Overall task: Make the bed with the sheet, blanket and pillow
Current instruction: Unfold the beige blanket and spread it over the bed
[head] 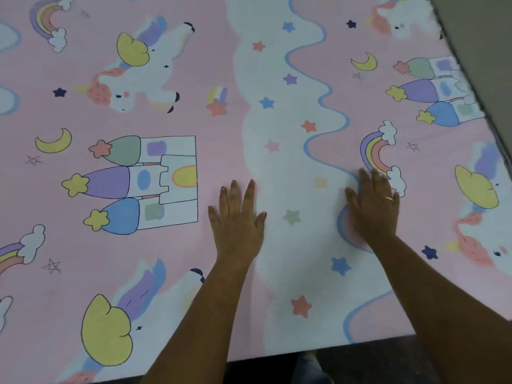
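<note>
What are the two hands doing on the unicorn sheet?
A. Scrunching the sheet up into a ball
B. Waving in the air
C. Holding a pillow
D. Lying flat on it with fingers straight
D: the left hand and the right hand both lie palm down with straight fingers on the spread sheet, and neither holds anything.

My left hand (238,220) and right hand (372,206) lie palm-down on the pink sheet (216,151) — fingers straight, near each other, either side of its white starred band. The sheet lies flat over the bed, printed with unicorns, castles, rainbows and moons — a ring (389,199) on my right hand.
</note>
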Motion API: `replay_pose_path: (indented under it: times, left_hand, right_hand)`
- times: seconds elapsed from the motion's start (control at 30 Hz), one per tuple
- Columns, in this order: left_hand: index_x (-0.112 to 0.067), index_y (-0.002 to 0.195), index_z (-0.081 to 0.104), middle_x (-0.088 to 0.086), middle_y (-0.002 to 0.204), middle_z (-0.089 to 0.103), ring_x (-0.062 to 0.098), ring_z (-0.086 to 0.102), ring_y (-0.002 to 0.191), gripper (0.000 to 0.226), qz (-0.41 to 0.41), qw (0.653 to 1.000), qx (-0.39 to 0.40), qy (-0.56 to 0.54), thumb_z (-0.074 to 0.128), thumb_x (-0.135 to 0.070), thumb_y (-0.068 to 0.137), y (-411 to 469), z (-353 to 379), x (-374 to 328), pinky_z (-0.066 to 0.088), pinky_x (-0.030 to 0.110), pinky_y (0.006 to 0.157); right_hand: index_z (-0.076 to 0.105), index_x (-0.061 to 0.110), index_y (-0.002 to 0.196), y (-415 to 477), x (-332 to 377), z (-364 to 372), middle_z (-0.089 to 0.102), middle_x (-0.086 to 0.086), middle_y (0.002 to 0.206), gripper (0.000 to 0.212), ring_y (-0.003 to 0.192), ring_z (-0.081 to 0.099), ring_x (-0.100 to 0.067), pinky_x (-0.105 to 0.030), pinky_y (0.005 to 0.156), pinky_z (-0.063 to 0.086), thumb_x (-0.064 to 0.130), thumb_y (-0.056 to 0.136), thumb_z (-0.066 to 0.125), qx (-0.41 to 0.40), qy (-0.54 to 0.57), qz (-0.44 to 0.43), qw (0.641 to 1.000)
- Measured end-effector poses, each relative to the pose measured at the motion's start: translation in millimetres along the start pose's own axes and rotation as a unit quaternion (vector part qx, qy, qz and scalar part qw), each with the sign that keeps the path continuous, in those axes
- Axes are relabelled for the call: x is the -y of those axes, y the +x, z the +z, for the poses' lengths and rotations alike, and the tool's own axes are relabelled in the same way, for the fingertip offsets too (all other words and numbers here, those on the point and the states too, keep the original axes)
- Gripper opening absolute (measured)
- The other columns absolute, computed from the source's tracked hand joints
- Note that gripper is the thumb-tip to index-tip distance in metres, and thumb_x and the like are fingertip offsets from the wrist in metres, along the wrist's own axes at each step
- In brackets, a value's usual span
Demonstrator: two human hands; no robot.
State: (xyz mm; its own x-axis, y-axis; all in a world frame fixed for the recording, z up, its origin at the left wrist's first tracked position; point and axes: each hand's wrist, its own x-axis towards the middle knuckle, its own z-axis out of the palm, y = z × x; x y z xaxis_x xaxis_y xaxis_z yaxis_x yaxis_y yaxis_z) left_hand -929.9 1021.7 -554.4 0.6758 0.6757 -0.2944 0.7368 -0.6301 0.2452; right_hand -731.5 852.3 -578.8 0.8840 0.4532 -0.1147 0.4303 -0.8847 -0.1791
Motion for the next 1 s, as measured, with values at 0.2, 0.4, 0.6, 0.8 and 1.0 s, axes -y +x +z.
replay_pose_path:
  times: [0.2,0.4,0.6,0.8,1.0]
  left_hand:
    - [-0.033,0.150,0.009,0.002,0.159,0.006,0.025,0.005,0.146,0.060,-0.019,1.000,-0.024,0.005,0.024,-0.054,0.096,-16,12,60,0.009,0.052,0.114]
    - [-0.029,0.146,0.032,0.004,0.153,0.030,0.027,0.029,0.140,0.062,-0.054,0.995,-0.079,0.019,0.024,-0.057,0.092,-47,4,164,0.027,0.053,0.108]
    - [-0.031,0.149,0.024,0.004,0.155,0.025,0.026,0.021,0.143,0.064,-0.150,0.983,-0.101,0.023,0.017,-0.058,0.091,-94,-17,277,0.018,0.052,0.112]
    - [-0.030,0.148,0.027,0.005,0.155,0.026,0.025,0.019,0.144,0.060,-0.256,0.955,-0.149,0.011,0.021,-0.054,0.093,-156,-34,377,0.013,0.050,0.113]
    - [-0.034,0.150,0.015,0.001,0.159,0.010,0.023,0.005,0.146,0.057,-0.326,0.931,-0.165,-0.010,0.026,-0.051,0.096,-224,-36,443,0.014,0.057,0.110]
  right_hand:
    - [0.026,0.015,0.150,-32,66,32,0.026,-0.010,0.155,0.064,0.143,0.022,-0.031,-0.056,0.111,0.017,0.050,0.097,0.023,0.017,-0.015,-0.018,1.000]
    - [0.032,0.011,0.147,-71,182,62,0.033,-0.011,0.152,0.067,0.141,0.029,-0.031,-0.056,0.111,0.019,0.051,0.095,0.020,0.009,-0.004,-0.095,0.995]
    - [0.042,0.010,0.142,-150,313,97,0.044,-0.009,0.146,0.064,0.134,0.042,-0.031,-0.053,0.109,0.027,0.050,0.093,0.030,0.038,0.008,-0.239,0.970]
    - [0.034,0.017,0.147,-256,425,113,0.034,-0.004,0.152,0.066,0.142,0.029,-0.027,-0.048,0.115,0.015,0.053,0.094,0.017,0.096,-0.002,-0.379,0.921]
    - [0.011,0.020,0.153,-343,494,118,0.010,0.002,0.160,0.064,0.148,0.005,-0.022,-0.047,0.117,0.000,0.052,0.097,0.018,0.158,-0.012,-0.519,0.840]
